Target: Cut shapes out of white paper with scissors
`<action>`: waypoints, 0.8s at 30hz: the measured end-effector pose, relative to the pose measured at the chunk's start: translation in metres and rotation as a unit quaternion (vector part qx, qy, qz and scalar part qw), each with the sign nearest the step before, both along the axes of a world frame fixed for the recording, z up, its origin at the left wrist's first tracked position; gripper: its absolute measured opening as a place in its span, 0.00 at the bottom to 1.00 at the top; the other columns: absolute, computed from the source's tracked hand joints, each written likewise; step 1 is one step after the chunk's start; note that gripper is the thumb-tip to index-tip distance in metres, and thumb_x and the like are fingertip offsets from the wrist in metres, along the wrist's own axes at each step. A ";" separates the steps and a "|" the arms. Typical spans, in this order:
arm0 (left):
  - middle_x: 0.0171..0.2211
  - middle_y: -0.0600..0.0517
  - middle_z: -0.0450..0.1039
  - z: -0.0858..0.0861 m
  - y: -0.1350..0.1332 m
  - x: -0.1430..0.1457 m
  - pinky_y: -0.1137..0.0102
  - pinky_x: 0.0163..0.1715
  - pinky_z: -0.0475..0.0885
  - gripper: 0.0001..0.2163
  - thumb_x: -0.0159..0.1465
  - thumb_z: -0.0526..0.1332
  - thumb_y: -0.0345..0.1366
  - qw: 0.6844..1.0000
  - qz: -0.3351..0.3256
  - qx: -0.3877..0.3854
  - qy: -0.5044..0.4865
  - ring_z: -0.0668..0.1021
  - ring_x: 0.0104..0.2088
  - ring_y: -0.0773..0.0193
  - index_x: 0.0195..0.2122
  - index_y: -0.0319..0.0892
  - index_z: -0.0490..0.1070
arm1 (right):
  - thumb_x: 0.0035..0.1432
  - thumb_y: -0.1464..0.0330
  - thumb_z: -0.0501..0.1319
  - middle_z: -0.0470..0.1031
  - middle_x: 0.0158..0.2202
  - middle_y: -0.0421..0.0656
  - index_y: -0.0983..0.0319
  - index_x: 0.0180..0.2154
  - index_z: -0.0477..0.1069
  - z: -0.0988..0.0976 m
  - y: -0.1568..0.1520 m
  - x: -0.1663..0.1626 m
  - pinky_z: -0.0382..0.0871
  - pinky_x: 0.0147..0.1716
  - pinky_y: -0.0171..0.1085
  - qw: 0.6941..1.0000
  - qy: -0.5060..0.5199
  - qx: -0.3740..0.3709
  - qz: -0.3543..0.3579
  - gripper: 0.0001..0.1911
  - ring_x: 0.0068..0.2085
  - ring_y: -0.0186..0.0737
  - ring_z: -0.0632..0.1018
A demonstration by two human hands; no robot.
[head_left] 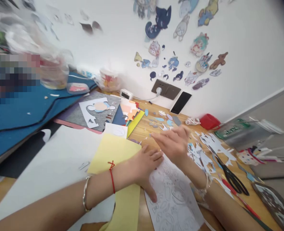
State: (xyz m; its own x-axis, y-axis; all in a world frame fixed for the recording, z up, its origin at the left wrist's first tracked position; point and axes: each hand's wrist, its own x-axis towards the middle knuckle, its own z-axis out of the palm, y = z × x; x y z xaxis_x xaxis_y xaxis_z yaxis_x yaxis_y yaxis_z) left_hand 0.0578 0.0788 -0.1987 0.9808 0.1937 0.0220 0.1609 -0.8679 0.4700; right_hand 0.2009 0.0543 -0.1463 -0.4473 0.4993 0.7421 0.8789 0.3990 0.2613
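My left hand (pixel 145 166) lies with its fingers spread over the upper left edge of a white sheet of pencil drawings (pixel 173 195). Its thumb rests on the drawings. A yellow sheet of paper (pixel 115 150) passes under my left wrist. Just above the top of the drawn sheet is my right hand (pixel 174 146), its fingers stretched out to the left and slightly blurred. I see nothing held in it. Small cut paper pieces (pixel 159 119) in blue, grey and white lie on the table behind my right hand.
Black scissors (pixel 230 176), a red pen (pixel 243 199) and white paper scraps (pixel 216 146) lie at right, near a glass jar (pixel 243 131) and red cup (pixel 209 122). A phone (pixel 181 102) leans on the wall below a socket (pixel 166 89). A large white sheet (pixel 48 179) covers the left.
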 end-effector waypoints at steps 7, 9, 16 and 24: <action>0.64 0.42 0.46 0.010 0.005 -0.006 0.54 0.60 0.40 0.48 0.47 0.64 0.53 0.999 -0.020 -0.029 0.008 0.52 0.63 0.52 0.63 0.32 0.46 | 0.55 0.67 0.64 0.79 0.28 0.36 0.56 0.25 0.77 -0.023 0.149 -0.047 0.54 0.40 0.43 0.991 0.031 -0.129 0.007 0.07 0.34 0.41 0.66; 0.63 0.41 0.49 0.012 0.007 -0.006 0.55 0.60 0.41 0.46 0.48 0.63 0.53 0.999 -0.020 -0.033 0.009 0.54 0.62 0.53 0.62 0.31 0.48 | 0.56 0.67 0.62 0.79 0.29 0.38 0.57 0.26 0.77 -0.027 0.168 -0.060 0.53 0.40 0.43 0.989 0.024 -0.143 0.004 0.08 0.35 0.42 0.66; 0.62 0.43 0.53 0.014 0.011 -0.005 0.57 0.60 0.40 0.43 0.49 0.61 0.55 0.999 -0.025 -0.039 0.014 0.54 0.62 0.53 0.61 0.36 0.52 | 0.62 0.68 0.55 0.78 0.33 0.42 0.59 0.31 0.77 -0.019 0.194 -0.095 0.50 0.43 0.45 0.982 -0.030 -0.185 0.017 0.12 0.41 0.46 0.64; 0.65 0.44 0.44 0.008 0.022 -0.004 0.54 0.60 0.39 0.45 0.49 0.61 0.53 0.997 -0.055 -0.040 0.045 0.48 0.64 0.53 0.63 0.36 0.45 | 0.61 0.70 0.56 0.79 0.36 0.40 0.57 0.37 0.77 0.000 0.152 -0.072 0.51 0.43 0.46 0.970 -0.017 -0.241 0.018 0.11 0.40 0.46 0.67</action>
State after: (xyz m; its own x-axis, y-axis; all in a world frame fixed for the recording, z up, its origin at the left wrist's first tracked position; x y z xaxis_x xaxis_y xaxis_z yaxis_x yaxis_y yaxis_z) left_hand 0.0537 0.1011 -0.1908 0.9935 0.0832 -0.0780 0.1119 -0.8425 0.5269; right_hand 0.1293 0.2064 -0.1466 -0.4908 0.7680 0.4115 0.8562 0.5125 0.0648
